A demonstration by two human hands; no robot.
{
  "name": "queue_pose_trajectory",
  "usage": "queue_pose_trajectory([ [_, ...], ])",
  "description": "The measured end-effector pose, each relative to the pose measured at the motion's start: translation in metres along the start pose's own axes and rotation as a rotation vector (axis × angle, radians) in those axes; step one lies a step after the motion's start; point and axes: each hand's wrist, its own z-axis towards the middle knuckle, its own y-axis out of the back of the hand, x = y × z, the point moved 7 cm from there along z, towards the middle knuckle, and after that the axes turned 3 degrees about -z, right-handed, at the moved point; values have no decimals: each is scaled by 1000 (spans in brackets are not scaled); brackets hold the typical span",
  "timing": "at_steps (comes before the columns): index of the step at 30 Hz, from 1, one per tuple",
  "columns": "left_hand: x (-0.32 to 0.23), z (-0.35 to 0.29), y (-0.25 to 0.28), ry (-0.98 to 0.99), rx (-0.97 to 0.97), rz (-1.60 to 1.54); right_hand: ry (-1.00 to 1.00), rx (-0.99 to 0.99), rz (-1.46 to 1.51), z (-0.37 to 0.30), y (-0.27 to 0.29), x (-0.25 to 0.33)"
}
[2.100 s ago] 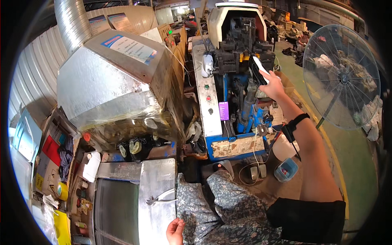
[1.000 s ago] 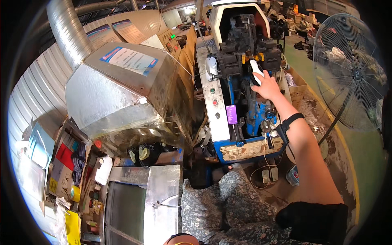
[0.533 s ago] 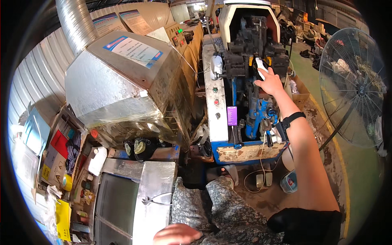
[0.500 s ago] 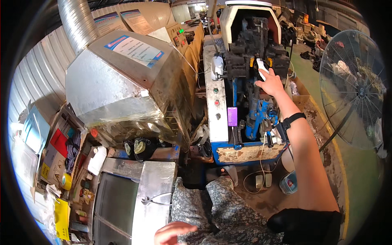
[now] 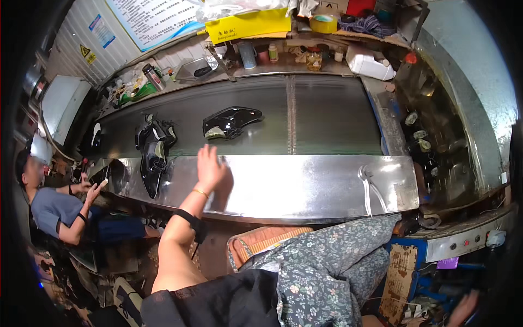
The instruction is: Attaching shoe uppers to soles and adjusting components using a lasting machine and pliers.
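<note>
My left hand (image 5: pixel 211 173) reaches over the shiny metal ledge (image 5: pixel 294 182) with its fingers stretched out and nothing in it. Just beyond the fingertips, on the dark conveyor belt (image 5: pixel 338 117), lies a glossy black shoe upper (image 5: pixel 231 121) with a pale greenish lining. More black shoe uppers (image 5: pixel 151 169) lie in a cluster to the left, partly on the ledge. At the lower right edge, low beside the blue machine, my right hand (image 5: pixel 464 310) is smeared by motion; its fingers cannot be made out.
Pincers (image 5: pixel 366 197) lie on the ledge's right part. A co-worker (image 5: pixel 60 210) sits at the far left, holding something small. Behind the belt stands a shelf with a white jug (image 5: pixel 370 62) and a yellow box (image 5: pixel 248 26). A metal hood (image 5: pixel 474 65) rises at right.
My view has swung left from the machine to the belt. My right hand has come away from the white piece in the machine. My left hand now stretches out over the ledge.
</note>
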Motion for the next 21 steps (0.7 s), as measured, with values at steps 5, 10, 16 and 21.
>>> queue_pose_trajectory([
  [5,65,92,-16,104,130,-113,-4,132,828,-56,-73,241],
  [10,-21,175,-72,-1,57,-167,102,397,738,-127,-85,390],
  [16,-81,180,-98,-134,238,-285,-330,635,1031,-200,-67,378],
  [21,-71,152,-56,-281,-406,-79,-150,536,853,-179,-42,367],
])
